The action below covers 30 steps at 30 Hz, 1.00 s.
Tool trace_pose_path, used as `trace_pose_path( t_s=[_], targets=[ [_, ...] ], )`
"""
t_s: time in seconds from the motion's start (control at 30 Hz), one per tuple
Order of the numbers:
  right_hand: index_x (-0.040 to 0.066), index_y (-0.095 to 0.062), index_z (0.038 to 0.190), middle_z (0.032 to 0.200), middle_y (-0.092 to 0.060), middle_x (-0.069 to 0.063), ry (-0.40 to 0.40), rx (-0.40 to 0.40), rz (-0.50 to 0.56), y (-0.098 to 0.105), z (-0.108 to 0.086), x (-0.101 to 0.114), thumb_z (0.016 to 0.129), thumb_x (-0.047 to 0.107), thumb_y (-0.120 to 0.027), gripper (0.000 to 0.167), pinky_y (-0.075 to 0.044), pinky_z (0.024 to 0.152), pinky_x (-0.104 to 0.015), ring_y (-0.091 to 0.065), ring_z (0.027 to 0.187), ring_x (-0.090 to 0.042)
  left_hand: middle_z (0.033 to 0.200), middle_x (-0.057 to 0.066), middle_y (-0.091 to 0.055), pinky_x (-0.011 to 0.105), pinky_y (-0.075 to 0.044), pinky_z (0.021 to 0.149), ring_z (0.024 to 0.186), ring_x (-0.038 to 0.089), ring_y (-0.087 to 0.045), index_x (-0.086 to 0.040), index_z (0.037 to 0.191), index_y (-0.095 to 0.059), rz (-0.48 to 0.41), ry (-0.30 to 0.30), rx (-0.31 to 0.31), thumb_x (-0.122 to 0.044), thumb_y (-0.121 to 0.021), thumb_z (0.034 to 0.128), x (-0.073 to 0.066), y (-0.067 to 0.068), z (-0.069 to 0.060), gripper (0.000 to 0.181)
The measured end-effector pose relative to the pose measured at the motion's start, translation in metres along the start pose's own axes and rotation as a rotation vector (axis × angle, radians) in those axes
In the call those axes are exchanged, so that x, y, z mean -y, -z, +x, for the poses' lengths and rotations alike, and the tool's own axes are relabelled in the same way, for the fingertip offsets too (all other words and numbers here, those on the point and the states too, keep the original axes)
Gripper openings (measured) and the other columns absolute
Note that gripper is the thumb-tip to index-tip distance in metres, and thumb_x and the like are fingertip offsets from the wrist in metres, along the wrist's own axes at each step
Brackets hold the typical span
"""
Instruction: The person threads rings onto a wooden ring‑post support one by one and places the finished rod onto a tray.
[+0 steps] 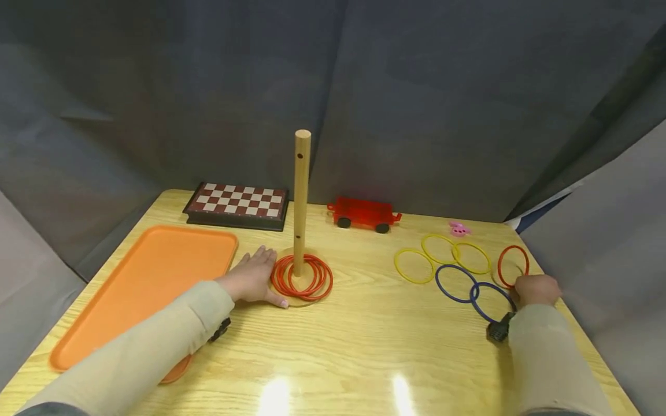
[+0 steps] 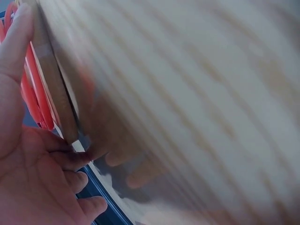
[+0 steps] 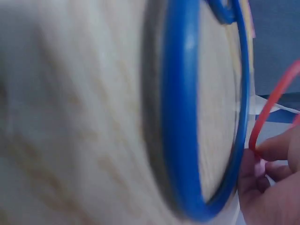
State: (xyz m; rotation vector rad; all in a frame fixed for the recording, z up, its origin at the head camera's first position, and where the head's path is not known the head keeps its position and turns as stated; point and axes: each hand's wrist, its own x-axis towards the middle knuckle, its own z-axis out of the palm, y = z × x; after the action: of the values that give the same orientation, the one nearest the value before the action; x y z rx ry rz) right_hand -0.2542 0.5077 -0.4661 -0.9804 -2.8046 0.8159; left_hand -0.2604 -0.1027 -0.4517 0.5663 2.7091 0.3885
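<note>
A wooden post (image 1: 301, 202) rises from a round wooden base (image 1: 291, 301), with several red rings lying around its foot. Against the left side of that base rests my left hand (image 1: 253, 276), fingers and thumb spread along the rim. In the left wrist view, the thumb lies near the red rings (image 2: 33, 93) and the fingertips touch the edge of the base (image 2: 58, 101). My right hand (image 1: 538, 289) pinches one red ring (image 1: 513, 247) between thumb and fingers, holding it tilted up at the table's right side. In the right wrist view a blue ring (image 3: 180, 108) is close beside that hand.
Three yellow rings (image 1: 413, 249) and two blue rings (image 1: 454, 266) lie left of my right hand. A pink toy piece (image 1: 459, 229), a red wagon (image 1: 364, 212) and a checkered board box (image 1: 236, 202) stand along the back. At left is an orange tray (image 1: 156, 277).
</note>
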Motion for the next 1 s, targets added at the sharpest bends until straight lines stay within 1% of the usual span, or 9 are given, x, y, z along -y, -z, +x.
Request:
trace_pose_path(
  t_s=[0.13,0.23,0.3,0.37,0.4,0.5,0.7,0.87,1.0],
  targets=[
    [-0.013,-0.063,0.109,0.085,-0.064,-0.014,-0.006,-0.006,0.239,0.001,-0.003,0.005,0.099,0.018,-0.047,0.037,-0.054,0.076,-0.034,-0.062,0.089,-0.030,0.167,0.029,-0.015,0.061,-0.008,0.123,0.156,0.043,-0.006,0.012,0.160,-0.017,0.001,0.006,-0.006,-0.065,-0.082,0.0769,0.003,0.001,-0.002,0.130],
    [0.001,-0.062,0.112,0.075,-0.060,0.011,-0.007,-0.002,0.617,0.004,-0.008,0.020,0.103,0.016,-0.055,0.019,-0.051,0.061,-0.016,-0.060,0.070,-0.005,0.166,0.031,-0.015,0.062,-0.009,0.123,0.155,0.045,-0.006,0.013,0.159,-0.017,-0.002,0.003,-0.003,-0.066,-0.082,0.0768,0.005,0.001,-0.005,0.131],
    [0.007,-0.061,0.116,0.079,-0.060,0.012,0.042,0.021,0.855,0.010,-0.014,0.038,0.104,0.010,-0.057,0.014,-0.055,0.061,-0.014,-0.062,0.067,-0.001,0.166,0.031,-0.015,0.062,-0.009,0.123,0.155,0.045,-0.006,0.013,0.159,-0.017,-0.002,0.003,-0.007,-0.066,-0.082,0.0769,0.005,0.002,-0.006,0.131],
    [0.010,-0.059,0.120,0.092,-0.061,0.004,0.096,0.064,1.073,0.017,-0.022,0.063,0.102,0.002,-0.059,0.019,-0.058,0.066,-0.016,-0.067,0.073,-0.005,0.165,0.032,-0.015,0.063,-0.009,0.122,0.155,0.046,-0.006,0.014,0.158,-0.018,-0.004,0.003,-0.016,-0.065,-0.082,0.0772,0.006,0.004,-0.008,0.130],
    [0.011,-0.059,0.122,0.096,-0.059,0.001,0.137,0.082,1.126,0.021,-0.027,0.076,0.102,0.000,-0.059,0.022,-0.058,0.068,-0.017,-0.067,0.076,-0.006,0.166,0.032,-0.015,0.062,-0.008,0.123,0.155,0.046,-0.006,0.014,0.158,-0.017,-0.004,0.006,-0.018,-0.065,-0.082,0.0774,0.006,0.004,-0.009,0.130],
    [0.012,-0.061,0.125,0.100,-0.059,-0.003,0.244,0.152,1.225,0.032,-0.047,0.116,0.100,-0.003,-0.061,0.029,-0.060,0.070,-0.020,-0.069,0.080,-0.008,0.165,0.033,-0.015,0.063,-0.009,0.122,0.154,0.047,-0.007,0.015,0.158,-0.018,-0.008,0.002,-0.024,-0.064,-0.082,0.0778,0.005,0.005,-0.010,0.129],
    [0.013,-0.065,0.128,0.097,-0.067,-0.003,0.427,0.349,1.231,0.054,-0.112,0.195,0.099,0.003,-0.068,0.031,-0.060,0.074,-0.022,-0.071,0.081,-0.011,0.165,0.032,-0.016,0.062,-0.010,0.123,0.155,0.046,-0.007,0.014,0.158,-0.019,-0.007,-0.014,-0.015,-0.065,-0.081,0.0781,0.000,0.004,-0.008,0.129],
    [0.008,-0.067,0.132,0.099,-0.067,-0.008,0.486,0.567,1.371,0.071,-0.172,0.260,0.095,0.005,-0.073,0.038,-0.060,0.074,-0.022,-0.068,0.081,-0.016,0.165,0.031,-0.017,0.062,-0.011,0.123,0.155,0.046,-0.009,0.014,0.158,-0.020,0.001,-0.028,-0.020,-0.065,-0.081,0.0779,-0.003,0.003,-0.004,0.128],
    [0.003,-0.069,0.126,0.095,-0.068,-0.011,0.526,0.758,1.492,0.074,-0.212,0.300,0.097,-0.002,-0.068,0.030,-0.060,0.071,-0.023,-0.068,0.077,-0.018,0.166,0.030,-0.018,0.062,-0.010,0.123,0.155,0.045,-0.009,0.013,0.158,-0.021,-0.002,-0.034,-0.024,-0.064,-0.083,0.0778,-0.002,0.002,-0.003,0.127]
  ],
)
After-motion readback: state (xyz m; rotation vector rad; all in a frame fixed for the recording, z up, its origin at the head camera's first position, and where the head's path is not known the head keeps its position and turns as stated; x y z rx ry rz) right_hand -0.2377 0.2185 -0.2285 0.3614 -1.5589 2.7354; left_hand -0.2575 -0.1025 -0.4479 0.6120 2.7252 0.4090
